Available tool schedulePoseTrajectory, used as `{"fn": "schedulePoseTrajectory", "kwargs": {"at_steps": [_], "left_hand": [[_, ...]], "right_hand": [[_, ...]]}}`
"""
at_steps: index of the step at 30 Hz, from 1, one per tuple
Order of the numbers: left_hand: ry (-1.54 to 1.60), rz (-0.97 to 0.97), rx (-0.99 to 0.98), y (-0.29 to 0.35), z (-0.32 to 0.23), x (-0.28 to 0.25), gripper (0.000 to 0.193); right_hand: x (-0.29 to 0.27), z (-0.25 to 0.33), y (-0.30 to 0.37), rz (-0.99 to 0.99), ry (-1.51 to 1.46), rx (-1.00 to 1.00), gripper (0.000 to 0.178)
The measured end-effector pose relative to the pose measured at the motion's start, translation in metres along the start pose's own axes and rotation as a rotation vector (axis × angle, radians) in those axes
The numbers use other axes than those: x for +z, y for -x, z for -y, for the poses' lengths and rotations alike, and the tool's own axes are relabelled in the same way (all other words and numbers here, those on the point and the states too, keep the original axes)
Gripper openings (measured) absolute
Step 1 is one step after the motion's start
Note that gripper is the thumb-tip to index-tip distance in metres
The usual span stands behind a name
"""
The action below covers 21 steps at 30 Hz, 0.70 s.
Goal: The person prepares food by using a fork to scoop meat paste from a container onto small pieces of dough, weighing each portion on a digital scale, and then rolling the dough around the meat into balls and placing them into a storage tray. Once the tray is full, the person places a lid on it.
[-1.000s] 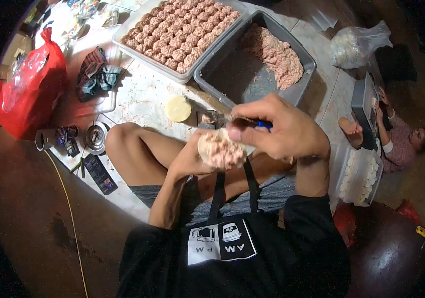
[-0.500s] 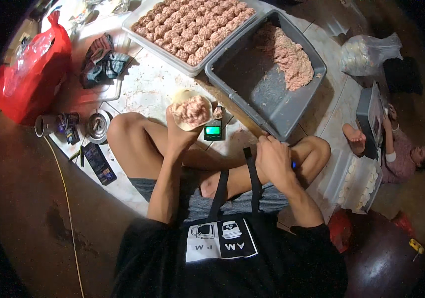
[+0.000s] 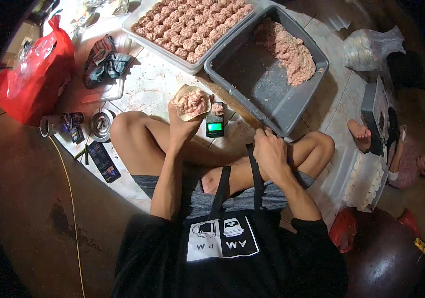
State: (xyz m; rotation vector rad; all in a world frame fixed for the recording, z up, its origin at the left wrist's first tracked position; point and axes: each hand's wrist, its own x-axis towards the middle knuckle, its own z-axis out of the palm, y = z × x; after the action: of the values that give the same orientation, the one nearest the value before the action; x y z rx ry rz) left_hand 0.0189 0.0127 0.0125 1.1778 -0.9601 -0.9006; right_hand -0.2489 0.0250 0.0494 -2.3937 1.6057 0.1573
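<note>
Wrapper (image 3: 191,103) partly hides left fingers (image 3: 174,113); right fingers (image 3: 264,137) curled, contents unclear.

Thin pale wrapper (image 3: 185,89), roughly round, cupped in my L grip (image 3: 182,127), w/ lumpy pink filling (image 3: 191,103) heaped on top, unsealed; upper half of frame, just L of ctr.

A makeshift food-preparation space is suggested by a grey tub (image 3: 264,82) of minced filling (image 3: 292,54), a tray (image 3: 160,53) of meat portions (image 3: 187,30) and a scale (image 3: 215,128) set on tiles (image 3: 145,92).
</note>
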Motion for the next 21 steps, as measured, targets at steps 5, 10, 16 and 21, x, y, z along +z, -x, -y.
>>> {"fn": "schedulePoseTrajectory", "kwargs": {"at_steps": [5, 10, 16, 21], "left_hand": [[-0.035, 0.099, -0.068, 0.001, 0.012, 0.006, 0.025], [0.079, 0.282, -0.001, 0.016, 0.004, 0.033, 0.032], [0.086, 0.174, -0.039, 0.020, -0.003, 0.043, 0.025], [0.055, 0.067, -0.048, 0.021, -0.008, 0.034, 0.024]], "right_hand": [[-0.069, 0.027, 0.015, -0.085, -0.172, -0.059, 0.023], [-0.130, 0.066, 0.008, -0.147, -0.393, -0.079, 0.018], [-0.138, 0.073, -0.003, -0.160, -0.390, -0.111, 0.016], [-0.155, 0.041, -0.012, -0.080, -0.332, -0.092, 0.011]]}}
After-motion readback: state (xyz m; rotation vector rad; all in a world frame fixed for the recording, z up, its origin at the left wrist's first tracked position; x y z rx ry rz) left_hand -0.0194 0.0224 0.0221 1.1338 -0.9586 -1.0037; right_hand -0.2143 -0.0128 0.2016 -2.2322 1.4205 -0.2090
